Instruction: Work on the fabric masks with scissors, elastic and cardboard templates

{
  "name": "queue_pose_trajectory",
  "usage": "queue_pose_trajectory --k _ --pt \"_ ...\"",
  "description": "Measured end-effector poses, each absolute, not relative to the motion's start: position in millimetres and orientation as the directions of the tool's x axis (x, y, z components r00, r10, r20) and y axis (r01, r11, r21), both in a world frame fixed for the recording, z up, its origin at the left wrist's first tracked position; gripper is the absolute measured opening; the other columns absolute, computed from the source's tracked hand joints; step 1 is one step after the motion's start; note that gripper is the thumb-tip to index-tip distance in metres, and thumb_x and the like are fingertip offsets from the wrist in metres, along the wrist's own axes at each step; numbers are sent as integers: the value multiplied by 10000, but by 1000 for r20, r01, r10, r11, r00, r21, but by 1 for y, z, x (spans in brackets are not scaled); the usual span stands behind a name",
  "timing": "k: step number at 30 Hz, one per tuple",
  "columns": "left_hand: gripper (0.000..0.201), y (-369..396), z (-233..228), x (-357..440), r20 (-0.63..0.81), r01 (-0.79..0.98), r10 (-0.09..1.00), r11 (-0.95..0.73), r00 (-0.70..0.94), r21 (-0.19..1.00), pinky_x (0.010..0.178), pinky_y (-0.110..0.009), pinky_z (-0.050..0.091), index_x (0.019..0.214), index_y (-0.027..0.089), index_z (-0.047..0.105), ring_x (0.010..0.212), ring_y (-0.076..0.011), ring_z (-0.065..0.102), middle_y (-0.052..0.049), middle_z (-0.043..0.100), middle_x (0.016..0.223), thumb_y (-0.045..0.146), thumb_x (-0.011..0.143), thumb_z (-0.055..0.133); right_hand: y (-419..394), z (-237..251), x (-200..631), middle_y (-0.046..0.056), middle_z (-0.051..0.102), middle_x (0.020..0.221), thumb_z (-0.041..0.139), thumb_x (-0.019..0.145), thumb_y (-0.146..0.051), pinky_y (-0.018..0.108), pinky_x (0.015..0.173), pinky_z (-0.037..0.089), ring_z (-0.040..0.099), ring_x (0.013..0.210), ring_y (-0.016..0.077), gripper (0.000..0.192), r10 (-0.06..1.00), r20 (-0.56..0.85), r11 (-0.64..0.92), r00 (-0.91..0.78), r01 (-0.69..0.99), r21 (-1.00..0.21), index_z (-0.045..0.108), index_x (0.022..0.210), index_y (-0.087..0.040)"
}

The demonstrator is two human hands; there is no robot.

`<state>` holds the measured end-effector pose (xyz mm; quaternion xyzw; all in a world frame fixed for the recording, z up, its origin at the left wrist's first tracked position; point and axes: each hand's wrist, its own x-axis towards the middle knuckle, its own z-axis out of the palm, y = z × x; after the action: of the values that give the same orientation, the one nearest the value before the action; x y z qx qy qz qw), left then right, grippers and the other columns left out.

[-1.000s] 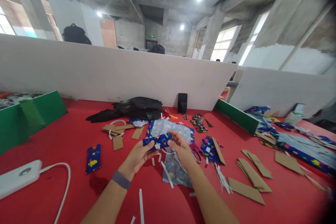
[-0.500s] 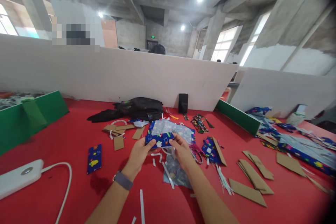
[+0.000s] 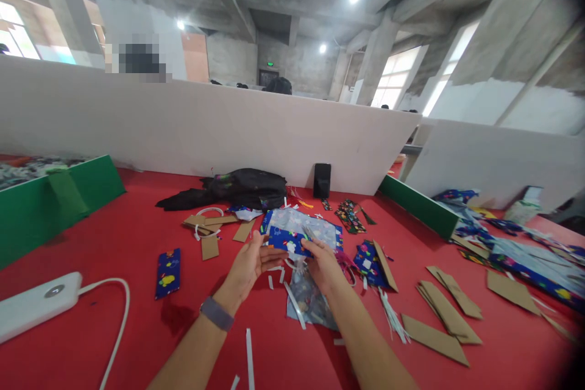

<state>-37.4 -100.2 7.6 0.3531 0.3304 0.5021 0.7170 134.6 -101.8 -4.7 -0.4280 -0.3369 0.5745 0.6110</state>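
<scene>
A blue fabric-covered strip with a bright cartoon print (image 3: 289,241) is held above the red table. My right hand (image 3: 322,262) pinches its right end between thumb and fingers. At the left end, my left hand (image 3: 251,265) is open, its fingers stretched out beside and partly under the strip and its thumb raised; whether it touches is hard to tell. Behind the strip lies a larger piece of the same cloth, pale side up (image 3: 292,219). Below my hands is another greyish cloth piece (image 3: 311,301). A similar blue strip (image 3: 167,274) rests to the left.
Brown cardboard pieces (image 3: 445,311) lie on the right, others (image 3: 210,247) at the left. White strips (image 3: 249,356) are scattered in front. A white power bank (image 3: 41,304) with a cable sits left. A phone (image 3: 322,180) leans on the white partition (image 3: 219,125). Green dividers (image 3: 420,207) flank the workspace.
My left hand has let go of the strip's left end; its fingers have straightened and the thumb has lifted. My right hand still grips the other end.
</scene>
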Motion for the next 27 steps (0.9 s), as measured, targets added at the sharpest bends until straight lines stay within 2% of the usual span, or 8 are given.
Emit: queue_pose_trajectory --k 4,7,10,15,18,21,24,27 --pt "478 -103 12 -35 -6 -537 967 147 254 831 898 -387 453 1126 149 538 951 -247 639 -150 673 1040 439 749 595 -106 9 135 8 613 612 735 610 -314 232 445 402 570 557 148 184 984 -145 -76 101 -495 -865 610 689 -205" --pt "523 -109 15 -32 99 -519 971 29 217 854 960 -359 402 1173 193 530 1101 -248 554 -133 573 1232 285 686 697 -114 17 130 5 609 609 711 629 -315 253 494 433 565 560 141 149 980 -178 -198 -88 -502 -842 629 698 -212" --pt "569 -114 19 -32 190 -566 947 -11 258 824 976 -347 381 1200 227 523 1202 -252 462 -115 520 1299 246 664 715 -122 18 124 -13 597 597 702 638 -284 252 549 441 562 574 124 123 930 -216 -342 -298 -479 -808 632 705 -208" --pt "190 -117 21 -38 198 -543 918 23 345 839 852 -333 448 824 168 672 1035 -253 572 -111 640 1121 252 658 710 -129 9 115 -26 579 583 711 658 -291 212 515 405 579 585 117 171 848 -250 -458 -467 -411 -788 621 756 -183" --pt "147 -114 18 -39 152 -516 936 36 318 856 757 -293 463 747 157 659 813 -185 622 -69 690 934 252 650 715 -128 8 112 -16 613 640 705 674 -336 215 536 411 588 600 120 220 906 -222 -344 -361 -321 -882 636 822 -189" --pt "137 -110 15 -38 130 -524 959 23 253 852 697 -232 442 686 158 614 665 -114 585 1 669 723 239 648 719 -126 10 112 3 657 789 685 692 -358 249 664 444 600 730 143 218 975 -77 -116 -206 -185 -976 660 850 -210" --pt "179 -107 13 -37 88 -530 977 29 195 848 635 -185 415 639 161 556 613 -80 547 43 624 636 224 641 724 -123 15 114 11 661 860 625 738 -406 290 782 438 588 829 168 213 994 105 101 -27 -104 -989 670 851 -231" --pt "219 -106 13 -34 34 -517 980 75 198 853 601 -177 403 635 157 533 584 -71 529 51 603 612 245 627 733 -123 19 115 14 652 848 591 757 -441 297 784 433 574 823 170 249 982 178 182 61 -82 -980 665 870 -232"
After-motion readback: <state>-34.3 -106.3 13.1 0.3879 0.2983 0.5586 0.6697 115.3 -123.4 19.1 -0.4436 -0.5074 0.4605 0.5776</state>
